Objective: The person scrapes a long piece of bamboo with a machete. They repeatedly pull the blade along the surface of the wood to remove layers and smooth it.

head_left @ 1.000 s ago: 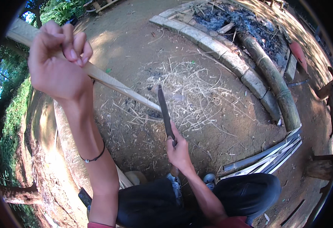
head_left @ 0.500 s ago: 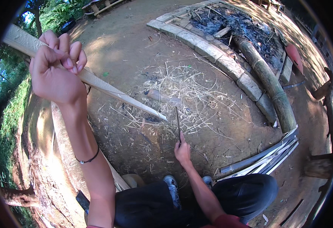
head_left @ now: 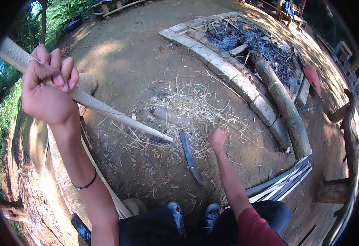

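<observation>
My left hand (head_left: 50, 88), raised at the left, grips a long pale bamboo strip (head_left: 105, 110). The strip slopes down to the right, its narrow tip just above the ground by the shavings. A knife (head_left: 186, 148) with a dark blade lies on the dirt, its wooden handle toward my feet. My right hand (head_left: 217, 138) is right of the knife, over the edge of the pale curly shavings (head_left: 200, 100). Its fingers look loosely bent and apart, with nothing visible in them. A short brown cylindrical piece (head_left: 167, 115) lies among the shavings.
A stone-block border (head_left: 224, 69) curves around dark ash (head_left: 257, 39), with a thick bamboo pole (head_left: 281, 98) resting across it. Split strips (head_left: 281, 180) lie in a bundle by my right knee. A log (head_left: 62, 168) lies beside my left arm. A phone-like dark object (head_left: 80, 227) is at lower left.
My right hand has let go of the knife, which now lies on the ground, and has moved right and forward. My left hand and the strip have shifted slightly left and down in view.
</observation>
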Demonstrator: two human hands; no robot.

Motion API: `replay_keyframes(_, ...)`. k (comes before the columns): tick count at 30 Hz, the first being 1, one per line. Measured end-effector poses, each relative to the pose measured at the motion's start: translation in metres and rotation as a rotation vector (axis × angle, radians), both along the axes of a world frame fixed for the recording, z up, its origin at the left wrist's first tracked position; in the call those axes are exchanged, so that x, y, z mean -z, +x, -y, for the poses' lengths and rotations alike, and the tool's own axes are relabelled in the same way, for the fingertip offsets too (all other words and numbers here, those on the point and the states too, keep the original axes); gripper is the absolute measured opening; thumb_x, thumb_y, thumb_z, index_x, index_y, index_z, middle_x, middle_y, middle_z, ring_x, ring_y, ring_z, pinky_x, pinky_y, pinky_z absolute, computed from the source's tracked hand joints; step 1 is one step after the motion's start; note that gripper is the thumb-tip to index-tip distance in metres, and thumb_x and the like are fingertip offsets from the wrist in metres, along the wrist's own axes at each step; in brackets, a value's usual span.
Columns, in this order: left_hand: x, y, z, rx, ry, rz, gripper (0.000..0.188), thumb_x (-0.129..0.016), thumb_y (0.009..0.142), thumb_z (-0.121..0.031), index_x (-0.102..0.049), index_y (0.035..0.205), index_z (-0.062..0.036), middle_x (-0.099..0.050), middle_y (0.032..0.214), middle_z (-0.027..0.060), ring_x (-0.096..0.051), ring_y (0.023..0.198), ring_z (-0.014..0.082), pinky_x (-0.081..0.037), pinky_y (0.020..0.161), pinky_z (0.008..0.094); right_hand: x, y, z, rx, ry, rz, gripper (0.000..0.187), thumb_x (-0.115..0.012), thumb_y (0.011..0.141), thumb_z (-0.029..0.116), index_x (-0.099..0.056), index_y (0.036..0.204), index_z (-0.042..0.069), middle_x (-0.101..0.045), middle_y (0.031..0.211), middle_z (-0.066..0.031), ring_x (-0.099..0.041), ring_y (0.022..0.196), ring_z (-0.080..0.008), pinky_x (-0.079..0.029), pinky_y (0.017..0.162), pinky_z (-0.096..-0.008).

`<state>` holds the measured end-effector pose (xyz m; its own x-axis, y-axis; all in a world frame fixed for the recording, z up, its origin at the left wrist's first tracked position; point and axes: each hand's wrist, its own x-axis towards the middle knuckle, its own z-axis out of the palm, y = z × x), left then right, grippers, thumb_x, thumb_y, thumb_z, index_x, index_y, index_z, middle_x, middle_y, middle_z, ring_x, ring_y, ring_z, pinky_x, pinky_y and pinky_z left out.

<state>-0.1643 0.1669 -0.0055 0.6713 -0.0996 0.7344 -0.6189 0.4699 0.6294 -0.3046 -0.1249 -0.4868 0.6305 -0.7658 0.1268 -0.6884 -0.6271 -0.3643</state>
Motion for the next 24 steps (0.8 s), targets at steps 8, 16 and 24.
replay_keyframes(8, -0.004, -0.020, -0.004, -0.017, -0.016, -0.084, 0.018, -0.035, 0.079, 0.004, -0.029, 0.067, -0.0077, -0.030, 0.073, 0.0037, -0.025, 0.054, 0.0085, -0.023, 0.043, 0.0213, 0.054, 0.053, 0.085, -0.038, 0.021, -0.268, 0.019, -0.057, 0.085, 0.004, -0.071, 0.097, 0.004, -0.068, 0.101, -0.0204, -0.061, 0.107, -0.0360, -0.051, 0.091, -0.0439)
replay_keyframes(16, -0.006, -0.026, 0.000, -0.112, 0.011, -0.095, 0.005, -0.034, 0.079, -0.004, -0.033, 0.075, -0.0058, -0.030, 0.068, 0.0013, -0.026, 0.048, 0.0068, -0.022, 0.038, 0.0201, 0.035, 0.049, 0.091, -0.208, -0.117, -0.218, 0.018, -0.055, 0.084, 0.001, -0.065, 0.099, 0.000, -0.068, 0.097, -0.0199, -0.066, 0.095, -0.0335, -0.057, 0.079, -0.0401)
replay_keyframes(24, -0.006, -0.004, -0.007, -0.241, -0.041, -0.120, 0.018, -0.038, 0.085, -0.004, -0.032, 0.068, -0.0071, -0.029, 0.068, 0.0001, -0.023, 0.048, 0.0069, -0.021, 0.038, 0.0225, -0.079, -0.092, 0.092, -0.625, -0.052, -0.361, 0.022, -0.056, 0.079, 0.005, -0.065, 0.097, -0.002, -0.064, 0.089, -0.0256, -0.062, 0.094, -0.0413, -0.054, 0.081, -0.0468)
